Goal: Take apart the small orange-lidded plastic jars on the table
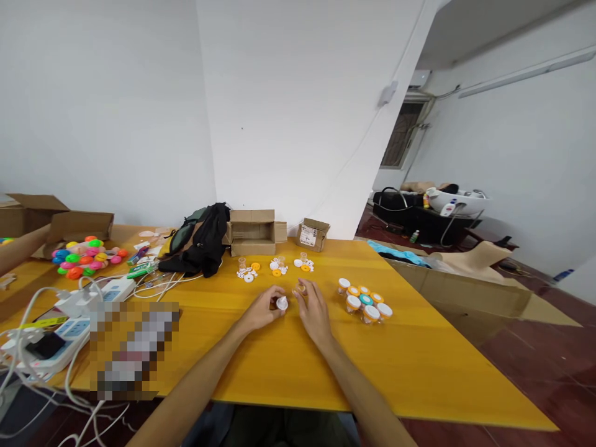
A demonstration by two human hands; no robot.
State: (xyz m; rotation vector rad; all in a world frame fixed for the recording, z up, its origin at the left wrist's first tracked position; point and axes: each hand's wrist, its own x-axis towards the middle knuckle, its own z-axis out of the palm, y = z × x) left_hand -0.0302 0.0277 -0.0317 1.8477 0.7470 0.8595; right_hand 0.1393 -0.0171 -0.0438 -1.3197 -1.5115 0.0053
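Note:
Between the thumb and fingers of my left hand (266, 309) is a small round white plastic part (282, 303) with a raised middle. My right hand (313, 311) is close beside it, fingers curled around a small clear plastic cup (299, 290), partly hidden by the fingers. The two pieces are apart. Beyond my hands lie three small groups of loose white pieces (248, 278), orange rings (305, 268) and clear cups (280, 261). To the right of my right hand stand several small clear jars with white, orange and teal tops (366, 300).
Open cardboard box (254, 233) and a smaller box (313, 234) stand against the wall. A black bag (205, 239), colourful balls (88, 256), power strips with cables (74, 329) and a blurred phone-like object (137, 351) occupy the left. Another person's arm (23, 249) reaches in at far left.

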